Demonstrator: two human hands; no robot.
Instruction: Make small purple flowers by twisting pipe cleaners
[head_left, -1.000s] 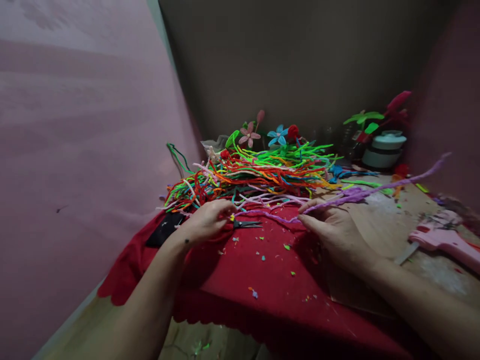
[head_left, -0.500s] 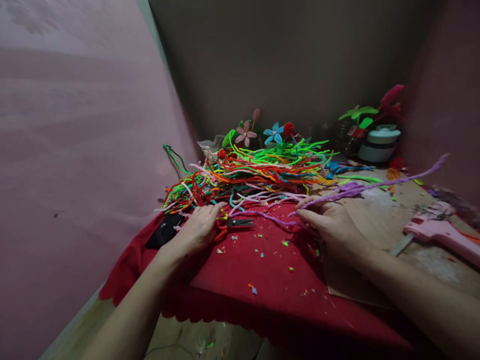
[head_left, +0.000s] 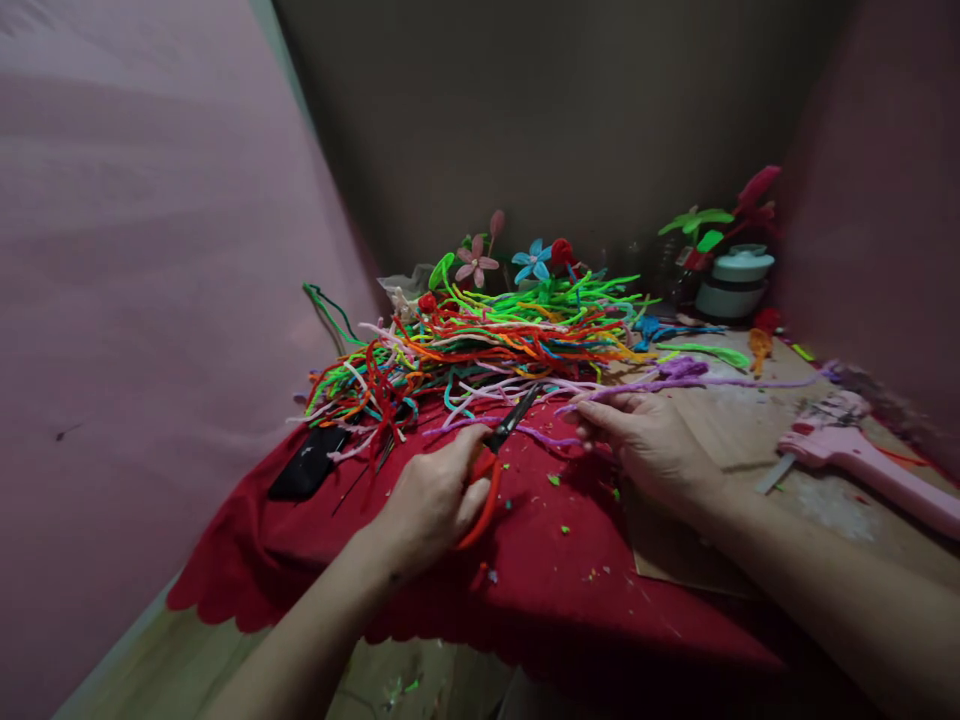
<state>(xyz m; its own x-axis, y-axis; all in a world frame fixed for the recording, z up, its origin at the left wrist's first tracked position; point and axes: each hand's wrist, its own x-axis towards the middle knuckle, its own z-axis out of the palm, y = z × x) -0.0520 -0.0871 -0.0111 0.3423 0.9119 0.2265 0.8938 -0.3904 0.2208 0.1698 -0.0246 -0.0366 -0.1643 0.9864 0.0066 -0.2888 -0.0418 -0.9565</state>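
Note:
My left hand (head_left: 431,500) is closed around the red handles of a pair of scissors (head_left: 515,417), whose dark blades point up and away to the right. Between the fingertips of my right hand (head_left: 656,445) is a purple pipe cleaner (head_left: 772,382); its short end sticks out toward the scissors and the long part runs off to the right. A knotted purple cluster (head_left: 681,369) shows along it, just beyond that hand. Another purple strand (head_left: 544,437) lies on the red cloth and passes beneath the blades. The blades and the held pipe cleaner look apart.
A heap of colourful pipe cleaners (head_left: 487,345) covers the back of the red tablecloth (head_left: 555,600), with fuzzy flowers (head_left: 477,262) behind. A black phone (head_left: 304,468) lies left. On the right are a cardboard sheet (head_left: 712,435), a pink glue gun (head_left: 862,455) and a lidded jar (head_left: 735,285).
My left hand has lifted the scissors off the cloth and moved right, its blades swinging upward. My right hand still grips the purple pipe cleaner, whose far end has dropped. The view has shifted slightly.

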